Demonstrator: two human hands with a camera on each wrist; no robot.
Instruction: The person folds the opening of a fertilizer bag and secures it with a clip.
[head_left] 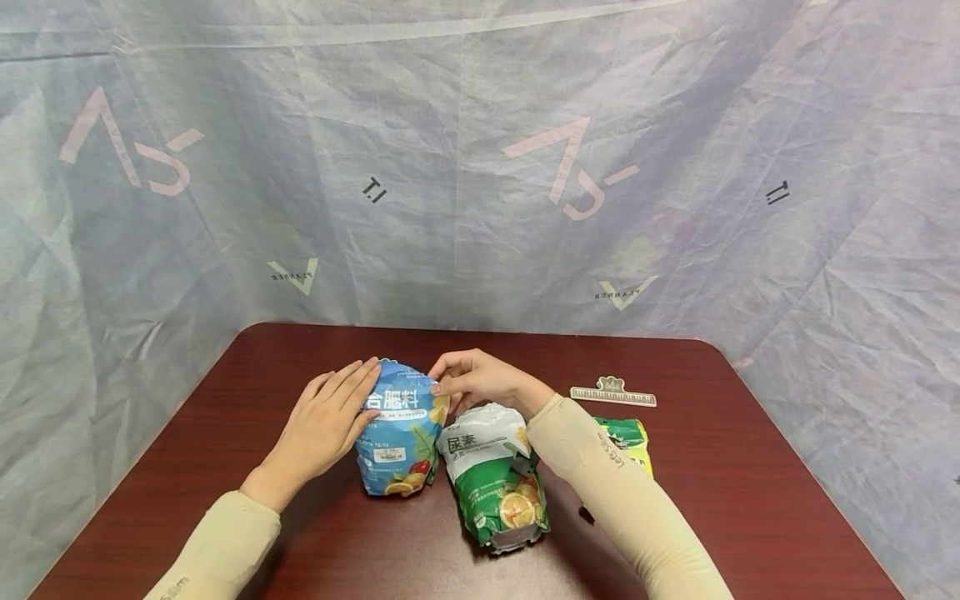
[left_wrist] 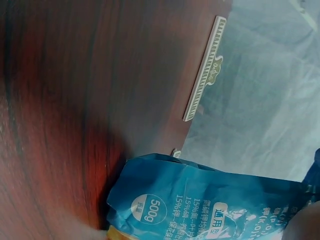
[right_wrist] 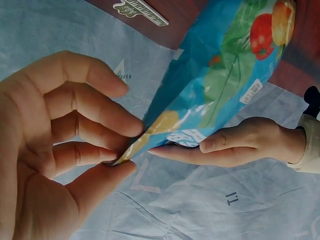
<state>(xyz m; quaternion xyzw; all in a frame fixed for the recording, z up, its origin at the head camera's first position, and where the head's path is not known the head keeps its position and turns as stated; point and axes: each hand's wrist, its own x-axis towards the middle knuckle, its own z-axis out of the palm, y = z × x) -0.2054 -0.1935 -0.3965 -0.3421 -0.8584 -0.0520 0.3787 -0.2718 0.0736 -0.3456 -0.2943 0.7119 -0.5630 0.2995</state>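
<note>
A blue fertilizer bag (head_left: 397, 450) with printed fruit and vegetables stands on the table, its top narrowing to a flat edge. My left hand (head_left: 322, 425) lies with straight fingers against its upper left side, also visible in the right wrist view. At the top right corner, my right hand (head_left: 483, 379) pinches the bag's flattened edge between thumb and fingers, seen closely in the right wrist view around the blue bag (right_wrist: 215, 65). Just right of it is a white and green fertilizer bag (head_left: 487, 492), below my right wrist.
A white ruler-like strip with a crest (head_left: 612, 398) lies toward the table's back right. Partly behind my right sleeve (head_left: 630, 483) is a green and yellow packet (head_left: 626, 429). Grey cloth (head_left: 450, 167) hangs behind the dark red table (head_left: 172, 500).
</note>
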